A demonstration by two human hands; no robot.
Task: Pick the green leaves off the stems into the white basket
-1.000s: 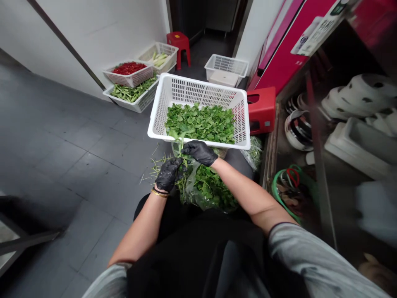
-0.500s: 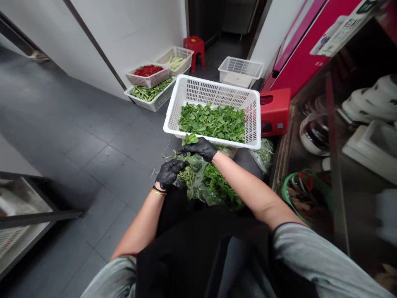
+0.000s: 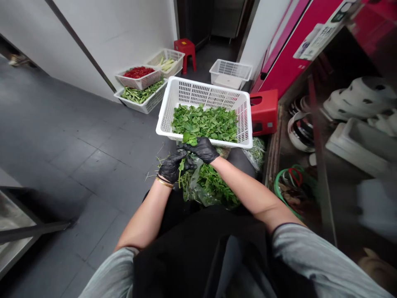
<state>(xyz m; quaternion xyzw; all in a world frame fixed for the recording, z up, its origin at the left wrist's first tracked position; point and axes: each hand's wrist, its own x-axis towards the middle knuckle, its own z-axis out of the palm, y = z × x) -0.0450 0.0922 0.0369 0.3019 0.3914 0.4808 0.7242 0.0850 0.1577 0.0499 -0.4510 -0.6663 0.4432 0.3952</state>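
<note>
My right hand [image 3: 203,150], black-gloved, pinches a small bunch of green leaves [image 3: 190,139] at the near rim of a white perforated basket [image 3: 203,86]. Loose leafy greens [image 3: 204,123] cover the basket's floor. Just below and to the left, my left hand [image 3: 171,167], gloved too, is closed on a leafy green stem [image 3: 181,166] that hangs down from its fingers. The two hands nearly touch. Beneath them lies an opened clear plastic bag [image 3: 198,188] with more leafy greens [image 3: 218,184] in it. Thin stems stick out left of my left hand.
Back left, baskets hold red chillies [image 3: 138,73], green pods [image 3: 138,94] and pale green pieces [image 3: 166,64]. A red stool [image 3: 186,54] stands behind them. Another red stool [image 3: 266,111] lies right of the basket, near a shelf with white dishes [image 3: 356,99] and a green hose [image 3: 281,186].
My left hand has turned and moved slightly right, a leafy stem now showing in its fingers. My right hand still holds leaves at the rim. The whole view has shifted a little.
</note>
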